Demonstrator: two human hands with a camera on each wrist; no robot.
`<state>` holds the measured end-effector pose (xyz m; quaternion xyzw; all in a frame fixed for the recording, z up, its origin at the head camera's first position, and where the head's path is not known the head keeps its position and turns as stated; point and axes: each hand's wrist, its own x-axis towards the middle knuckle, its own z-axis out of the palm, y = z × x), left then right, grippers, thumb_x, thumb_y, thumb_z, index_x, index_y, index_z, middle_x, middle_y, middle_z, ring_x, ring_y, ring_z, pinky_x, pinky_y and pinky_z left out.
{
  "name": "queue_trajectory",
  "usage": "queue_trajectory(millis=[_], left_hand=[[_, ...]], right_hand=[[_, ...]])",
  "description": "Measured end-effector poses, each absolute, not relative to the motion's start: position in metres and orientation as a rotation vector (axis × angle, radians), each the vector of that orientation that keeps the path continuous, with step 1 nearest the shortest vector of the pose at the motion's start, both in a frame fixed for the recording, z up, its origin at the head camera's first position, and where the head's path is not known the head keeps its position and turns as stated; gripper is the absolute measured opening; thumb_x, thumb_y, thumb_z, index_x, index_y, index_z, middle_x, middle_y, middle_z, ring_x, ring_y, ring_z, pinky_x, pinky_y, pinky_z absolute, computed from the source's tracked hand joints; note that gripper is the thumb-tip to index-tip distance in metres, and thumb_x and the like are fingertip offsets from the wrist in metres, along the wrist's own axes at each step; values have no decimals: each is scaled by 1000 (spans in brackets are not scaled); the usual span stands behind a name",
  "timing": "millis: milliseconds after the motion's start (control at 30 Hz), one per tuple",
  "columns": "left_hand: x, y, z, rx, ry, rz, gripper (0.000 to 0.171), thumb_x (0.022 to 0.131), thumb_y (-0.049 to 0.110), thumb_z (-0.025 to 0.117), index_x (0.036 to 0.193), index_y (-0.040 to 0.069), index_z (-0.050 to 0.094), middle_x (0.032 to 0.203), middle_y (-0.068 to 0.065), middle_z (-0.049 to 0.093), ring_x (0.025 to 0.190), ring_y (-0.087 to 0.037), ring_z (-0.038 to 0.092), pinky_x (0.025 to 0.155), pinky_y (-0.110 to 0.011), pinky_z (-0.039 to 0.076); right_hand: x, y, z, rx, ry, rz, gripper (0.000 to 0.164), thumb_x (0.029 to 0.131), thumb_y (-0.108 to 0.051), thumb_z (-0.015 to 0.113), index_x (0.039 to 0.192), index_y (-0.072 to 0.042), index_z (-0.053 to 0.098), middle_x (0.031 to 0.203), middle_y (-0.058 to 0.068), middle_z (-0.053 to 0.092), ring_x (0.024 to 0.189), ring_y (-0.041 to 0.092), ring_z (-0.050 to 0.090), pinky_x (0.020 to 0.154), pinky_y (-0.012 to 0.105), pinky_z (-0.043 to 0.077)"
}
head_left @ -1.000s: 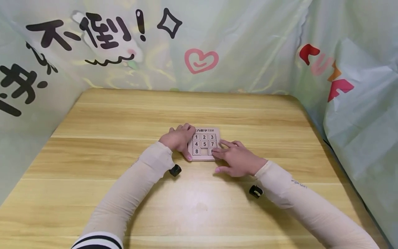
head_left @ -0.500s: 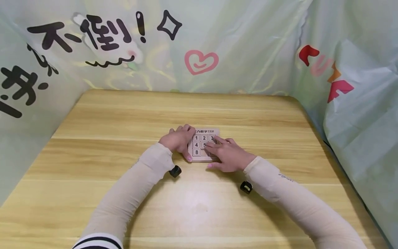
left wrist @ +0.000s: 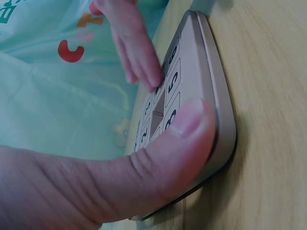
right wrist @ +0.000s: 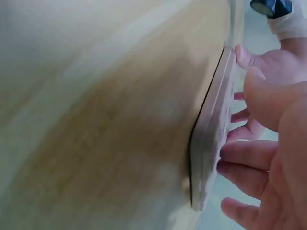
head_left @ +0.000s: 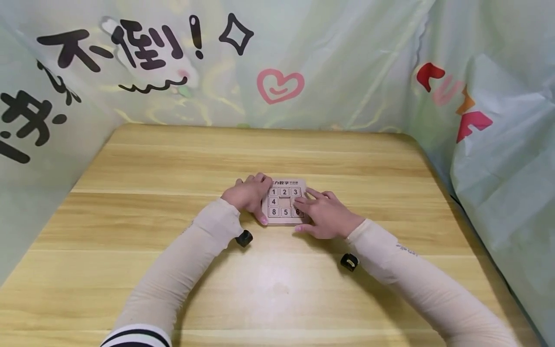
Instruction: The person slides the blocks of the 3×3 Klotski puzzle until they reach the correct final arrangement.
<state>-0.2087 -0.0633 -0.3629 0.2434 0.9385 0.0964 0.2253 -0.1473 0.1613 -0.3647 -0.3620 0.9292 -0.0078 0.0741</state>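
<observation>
A pale sliding number puzzle point(head_left: 285, 222) lies flat on the table. Its top row reads 1, 2, 3, with 4 at middle left and 8, 5, 6 along the bottom. The centre slot shows bare. My left hand point(head_left: 249, 193) holds the puzzle's left side; in the left wrist view its thumb point(left wrist: 177, 139) presses the near corner beside the 8. From the right, my right hand point(head_left: 327, 214) reaches over with fairly straight fingers, a fingertip on the middle-right tile, which it partly covers. The right wrist view shows the puzzle point(right wrist: 211, 129) edge-on beside those fingers.
The wooden table point(head_left: 173, 159) extends around the puzzle on all sides. Printed sheeting point(head_left: 347, 62) hangs behind and at both sides. Small black devices sit under both wrists, one of them the right wrist camera point(head_left: 349, 262).
The 5 tile has slid from the centre down to the bottom middle, so the bare slot is now central. My right hand moved left over the 5, then back right. The left hand stays put.
</observation>
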Motion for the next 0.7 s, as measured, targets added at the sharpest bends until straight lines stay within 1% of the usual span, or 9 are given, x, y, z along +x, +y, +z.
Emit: queue_trajectory(millis=[167, 333, 533, 700], left_hand=[[-209, -63, -366, 674, 2583, 260, 108, 52, 45, 90, 138, 11, 36, 138, -10, 36, 116, -27, 39, 97, -45, 31], [-209, -63, -366, 667, 2590, 259, 108, 51, 46, 90, 138, 11, 36, 138, -9, 36, 116, -27, 40, 95, -43, 32], [-208, -63, -366, 653, 2581, 271, 107, 53, 44, 90, 139, 12, 36, 140, -8, 34, 117, -25, 38, 100, -45, 30], [-209, -63, -365, 663, 2588, 288, 106, 53, 42, 90, 139, 11, 37, 137, -8, 36, 115, -25, 38, 103, -48, 29]], right_hand=[[-151, 154, -372, -1111, 2739, -56, 74, 92, -56, 56, 144, -5, 46, 148, 10, 43, 140, 41, 27, 101, 61, 33], [-152, 150, -372, -1139, 2722, -43, 74, 93, -55, 54, 146, -6, 43, 151, 9, 40, 141, 40, 25, 102, 61, 33], [-141, 164, -363, -1092, 2714, -40, 75, 91, -54, 58, 147, -6, 41, 151, 8, 38, 141, 40, 23, 101, 60, 32], [-132, 175, -360, -1092, 2686, -26, 79, 90, -57, 58, 147, -6, 41, 151, 9, 38, 142, 41, 21, 101, 62, 32]])
